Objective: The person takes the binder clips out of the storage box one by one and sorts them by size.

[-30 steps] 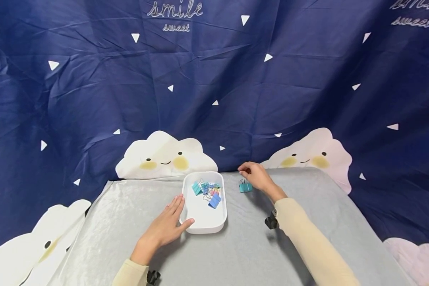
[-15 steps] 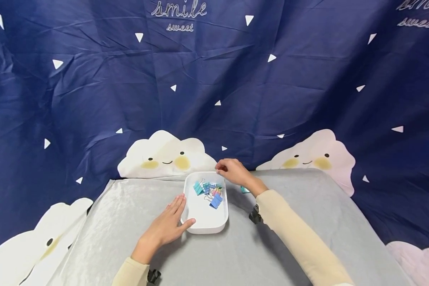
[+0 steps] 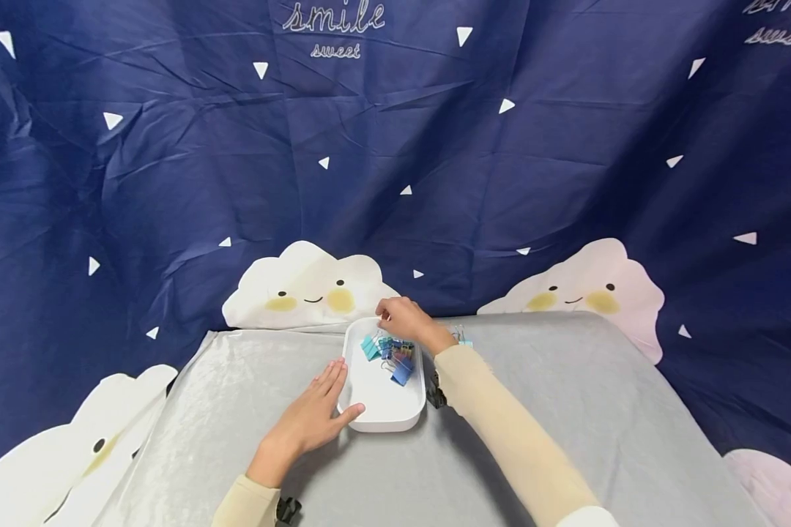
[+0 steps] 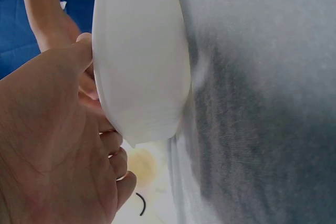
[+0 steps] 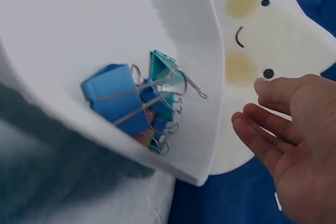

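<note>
A white tray (image 3: 381, 402) holds several binder clips. Among them are a large blue binder clip (image 3: 401, 372), a teal binder clip (image 3: 370, 348) and smaller coloured ones bunched together. My left hand (image 3: 313, 413) rests against the tray's left rim, fingers extended and thumb at the near left corner. Over the tray's far right edge hovers my right hand (image 3: 405, 320); in the right wrist view its fingers are loosely bent with nothing between them, apart from the clips. Another teal binder clip (image 3: 464, 342) lies on the cloth right of the tray, partly hidden by my right forearm.
Grey cloth (image 3: 567, 410) covers the table under the tray. Behind its far edge hangs a dark blue curtain (image 3: 395, 146) printed with smiling white clouds and triangles.
My right hand has moved left, from above the teal binder clip on the cloth to the tray's far edge. My left hand stays at the tray; the view has shifted slightly.
</note>
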`<state>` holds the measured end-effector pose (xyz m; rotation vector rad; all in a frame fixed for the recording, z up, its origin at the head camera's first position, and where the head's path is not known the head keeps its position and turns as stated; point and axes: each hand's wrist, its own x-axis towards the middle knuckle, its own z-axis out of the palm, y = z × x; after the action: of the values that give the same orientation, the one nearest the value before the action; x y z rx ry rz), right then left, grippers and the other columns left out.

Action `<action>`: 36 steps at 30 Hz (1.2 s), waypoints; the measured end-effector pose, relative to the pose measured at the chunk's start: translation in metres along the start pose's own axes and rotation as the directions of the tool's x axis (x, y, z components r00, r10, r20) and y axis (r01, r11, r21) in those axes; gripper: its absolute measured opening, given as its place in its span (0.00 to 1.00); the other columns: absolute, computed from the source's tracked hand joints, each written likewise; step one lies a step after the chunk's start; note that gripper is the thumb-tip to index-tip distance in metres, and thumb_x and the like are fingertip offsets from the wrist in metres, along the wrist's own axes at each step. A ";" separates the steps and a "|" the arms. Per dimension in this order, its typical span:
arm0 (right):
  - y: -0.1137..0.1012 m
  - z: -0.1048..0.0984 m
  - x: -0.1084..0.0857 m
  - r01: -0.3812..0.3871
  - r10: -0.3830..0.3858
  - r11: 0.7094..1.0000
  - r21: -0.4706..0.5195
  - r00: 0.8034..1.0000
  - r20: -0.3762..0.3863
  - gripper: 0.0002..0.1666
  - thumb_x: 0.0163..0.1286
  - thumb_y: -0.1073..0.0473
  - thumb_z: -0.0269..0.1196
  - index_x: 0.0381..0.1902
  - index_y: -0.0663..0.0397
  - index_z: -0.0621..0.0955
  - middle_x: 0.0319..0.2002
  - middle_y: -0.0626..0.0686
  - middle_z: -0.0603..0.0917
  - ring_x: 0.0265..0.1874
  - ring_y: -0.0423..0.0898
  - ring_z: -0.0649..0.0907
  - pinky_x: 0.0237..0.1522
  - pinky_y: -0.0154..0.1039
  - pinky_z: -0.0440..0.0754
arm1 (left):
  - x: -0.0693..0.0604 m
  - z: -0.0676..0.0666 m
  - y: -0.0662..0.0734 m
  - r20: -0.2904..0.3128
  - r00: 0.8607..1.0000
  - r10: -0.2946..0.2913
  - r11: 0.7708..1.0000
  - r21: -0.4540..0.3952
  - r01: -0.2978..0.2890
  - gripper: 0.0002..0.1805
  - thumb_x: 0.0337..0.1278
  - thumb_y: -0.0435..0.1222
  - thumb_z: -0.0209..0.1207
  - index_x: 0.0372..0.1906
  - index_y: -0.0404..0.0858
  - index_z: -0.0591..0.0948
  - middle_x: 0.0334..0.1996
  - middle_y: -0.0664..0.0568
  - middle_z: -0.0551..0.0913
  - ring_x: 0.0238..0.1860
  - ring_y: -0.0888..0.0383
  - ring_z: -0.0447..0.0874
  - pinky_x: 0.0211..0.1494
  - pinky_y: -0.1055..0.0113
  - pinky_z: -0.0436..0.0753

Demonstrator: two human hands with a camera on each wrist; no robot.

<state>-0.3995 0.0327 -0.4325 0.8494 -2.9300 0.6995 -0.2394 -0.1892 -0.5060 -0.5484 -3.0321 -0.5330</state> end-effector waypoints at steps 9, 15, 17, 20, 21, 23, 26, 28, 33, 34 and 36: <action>-0.013 0.025 0.000 -0.023 0.070 0.977 -0.211 0.973 0.219 0.27 0.77 0.55 0.67 0.71 0.54 0.80 0.66 0.56 0.83 0.66 0.51 0.82 0.74 0.46 0.79 | 0.000 0.001 0.000 -0.003 1.000 0.000 1.000 0.005 0.000 0.51 0.77 0.66 0.48 0.86 0.34 0.54 0.87 0.44 0.50 0.88 0.44 0.49 0.89 0.45 0.57; -0.009 0.037 -0.005 -0.035 0.129 0.957 -0.288 0.941 0.314 0.19 0.74 0.50 0.71 0.57 0.51 0.82 0.49 0.50 0.86 0.48 0.45 0.82 0.59 0.42 0.84 | -0.001 0.002 0.001 -0.010 1.000 0.005 1.000 -0.008 -0.005 0.51 0.77 0.66 0.48 0.85 0.33 0.55 0.87 0.43 0.51 0.88 0.44 0.49 0.89 0.45 0.57; -0.007 0.039 -0.005 -0.029 0.129 0.951 -0.309 0.942 0.310 0.14 0.74 0.48 0.71 0.48 0.50 0.83 0.44 0.48 0.82 0.43 0.43 0.79 0.55 0.40 0.83 | -0.001 0.002 0.001 -0.015 1.000 0.005 1.000 -0.017 -0.006 0.51 0.77 0.66 0.49 0.85 0.33 0.56 0.87 0.43 0.51 0.88 0.44 0.49 0.89 0.44 0.57; -0.007 0.040 -0.003 0.012 0.094 0.944 -0.330 0.948 0.304 0.12 0.75 0.49 0.70 0.37 0.47 0.82 0.38 0.46 0.79 0.38 0.42 0.76 0.47 0.38 0.81 | -0.002 0.001 0.001 -0.026 1.000 0.003 1.000 -0.027 -0.004 0.51 0.76 0.65 0.50 0.85 0.32 0.56 0.87 0.42 0.53 0.88 0.43 0.50 0.89 0.44 0.58; -0.006 0.041 -0.002 0.033 0.071 0.942 -0.335 0.953 0.293 0.12 0.75 0.50 0.70 0.35 0.47 0.81 0.37 0.46 0.78 0.37 0.42 0.76 0.45 0.38 0.81 | -0.002 0.001 0.000 -0.024 1.000 0.001 1.000 -0.022 -0.002 0.51 0.76 0.65 0.50 0.85 0.32 0.56 0.87 0.43 0.52 0.88 0.44 0.50 0.89 0.44 0.57; -0.006 0.041 -0.002 0.063 0.035 0.936 -0.346 0.962 0.269 0.11 0.76 0.52 0.69 0.35 0.46 0.80 0.36 0.46 0.78 0.35 0.42 0.75 0.43 0.37 0.80 | -0.001 0.001 0.000 -0.020 1.000 -0.001 1.000 -0.016 0.000 0.51 0.76 0.66 0.49 0.85 0.33 0.55 0.87 0.43 0.51 0.88 0.44 0.49 0.89 0.45 0.57; -0.004 0.041 -0.001 0.100 -0.016 0.931 -0.350 0.972 0.234 0.10 0.76 0.56 0.69 0.35 0.46 0.78 0.34 0.45 0.78 0.33 0.41 0.75 0.40 0.36 0.79 | -0.001 0.002 -0.001 -0.018 1.000 -0.001 1.000 -0.010 0.001 0.51 0.76 0.66 0.49 0.86 0.34 0.55 0.87 0.44 0.51 0.88 0.44 0.49 0.89 0.46 0.57; -0.002 0.042 -0.002 0.104 -0.030 0.938 -0.331 0.975 0.220 0.10 0.76 0.58 0.69 0.35 0.46 0.78 0.33 0.45 0.78 0.32 0.41 0.75 0.39 0.36 0.78 | -0.001 0.002 -0.001 -0.014 1.000 -0.003 1.000 -0.007 0.003 0.51 0.76 0.67 0.49 0.86 0.34 0.55 0.87 0.44 0.51 0.88 0.44 0.49 0.89 0.46 0.57; 0.003 0.042 0.000 0.096 -0.062 0.965 -0.245 0.987 0.145 0.12 0.76 0.58 0.68 0.34 0.46 0.76 0.32 0.45 0.76 0.31 0.41 0.74 0.36 0.36 0.75 | 0.000 0.002 0.000 -0.009 1.000 -0.002 1.000 -0.001 0.002 0.51 0.77 0.67 0.48 0.86 0.34 0.54 0.87 0.44 0.50 0.88 0.43 0.49 0.89 0.46 0.57; 0.004 0.042 0.001 0.092 -0.064 0.969 -0.230 0.990 0.126 0.12 0.76 0.58 0.69 0.34 0.46 0.76 0.33 0.45 0.76 0.31 0.41 0.74 0.36 0.36 0.75 | 0.000 0.002 0.000 -0.011 1.000 -0.001 1.000 -0.001 0.001 0.51 0.77 0.66 0.48 0.86 0.33 0.55 0.87 0.44 0.50 0.87 0.43 0.49 0.89 0.45 0.57; 0.004 0.040 0.003 0.076 -0.055 0.976 -0.203 0.992 0.111 0.12 0.75 0.58 0.68 0.33 0.46 0.76 0.33 0.44 0.75 0.31 0.41 0.74 0.35 0.35 0.74 | 0.000 0.002 0.000 -0.008 1.000 0.000 1.000 0.001 0.000 0.51 0.77 0.67 0.48 0.86 0.33 0.54 0.87 0.44 0.50 0.87 0.43 0.49 0.89 0.45 0.57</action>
<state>-0.4000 0.0173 -0.4703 0.9829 -2.9793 0.3471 -0.2393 -0.1887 -0.5081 -0.5450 -3.0248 -0.5319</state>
